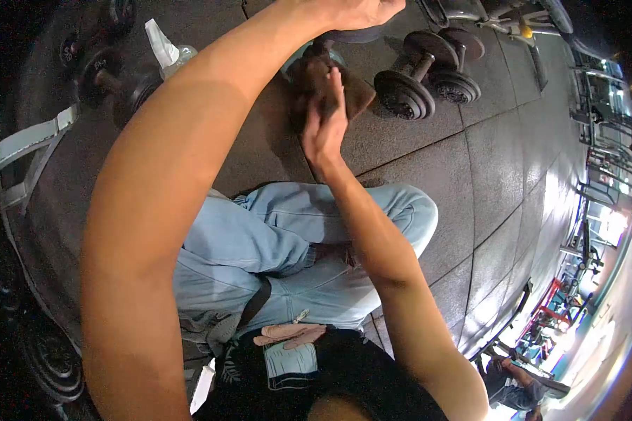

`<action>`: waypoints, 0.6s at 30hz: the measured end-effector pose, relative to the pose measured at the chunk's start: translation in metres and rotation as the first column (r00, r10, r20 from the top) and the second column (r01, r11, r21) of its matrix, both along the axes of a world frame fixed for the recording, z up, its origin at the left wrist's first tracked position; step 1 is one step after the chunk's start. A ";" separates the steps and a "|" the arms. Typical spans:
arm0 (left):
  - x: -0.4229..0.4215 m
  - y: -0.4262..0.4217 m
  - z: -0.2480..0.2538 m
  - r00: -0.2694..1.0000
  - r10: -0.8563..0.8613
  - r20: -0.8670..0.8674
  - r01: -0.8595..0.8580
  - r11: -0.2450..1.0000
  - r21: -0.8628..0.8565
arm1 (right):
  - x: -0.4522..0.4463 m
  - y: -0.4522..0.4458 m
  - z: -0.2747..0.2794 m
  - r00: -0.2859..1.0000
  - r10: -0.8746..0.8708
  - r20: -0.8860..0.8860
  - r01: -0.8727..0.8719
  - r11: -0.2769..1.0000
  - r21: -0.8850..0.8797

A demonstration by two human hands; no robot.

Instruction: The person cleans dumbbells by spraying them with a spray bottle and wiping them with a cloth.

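Brown, limp-looking material, apparently a cloth point(358, 96), lies on the dark rubber floor point(418, 151) beyond the seated person's folded legs in blue jeans point(274, 210). Right hand point(326, 135): nearer of the two to the cloth, overlapping its near side; fingers extended and roughly together, palm turned toward the person's left, closed on nothing visible. Whether the palm presses the cloth or stands just above it cannot be told, since this part of the view is blurred. Left hand point(372, 10): farther out, cut by the upper edge; its fingers appear curled, but what they grip, if anything, cannot be told. Directly below it, a dark round plate point(361, 34), probably one end of a weight, lies just beyond the cloth. The cloth thus lies between the right wrist and the plate, its visible corner pointing to the person's right; its long axis is unclear. On that side, well clear of the left hand, a first dumbbell point(420, 69) lies with its axis slanting away and rightward, a second dumbbell point(461, 62) just beside it. Opposite, a spray bottle point(163, 46) stands partly behind the left forearm.
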State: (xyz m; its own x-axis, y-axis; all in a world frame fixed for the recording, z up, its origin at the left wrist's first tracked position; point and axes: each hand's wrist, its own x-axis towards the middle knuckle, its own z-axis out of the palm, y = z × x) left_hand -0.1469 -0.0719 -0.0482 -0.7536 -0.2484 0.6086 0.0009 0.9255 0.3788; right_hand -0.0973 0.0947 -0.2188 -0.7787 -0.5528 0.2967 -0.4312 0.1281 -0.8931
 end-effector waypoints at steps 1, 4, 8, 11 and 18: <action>-0.002 0.003 0.002 0.997 0.002 0.075 -0.002 1.000 0.011 | -0.004 -0.008 0.007 0.986 -0.166 0.010 0.166 0.986 -0.015; -0.006 0.004 -0.003 0.999 0.001 0.035 0.001 0.999 -0.051 | -0.056 -0.031 -0.005 0.779 -0.273 0.564 0.509 0.801 -0.315; -0.007 0.004 -0.002 0.998 0.003 0.063 -0.002 1.000 -0.020 | -0.131 -0.060 0.014 0.529 0.209 0.823 0.412 0.784 -0.464; -0.005 0.000 0.001 0.999 -0.027 0.047 0.026 1.000 0.016 | -0.160 -0.081 -0.013 0.522 0.273 0.808 0.235 0.865 -0.444; -0.008 -0.011 0.001 0.999 -0.048 0.019 0.046 0.997 0.060 | -0.204 -0.112 -0.065 0.606 0.215 0.766 0.023 0.958 -0.287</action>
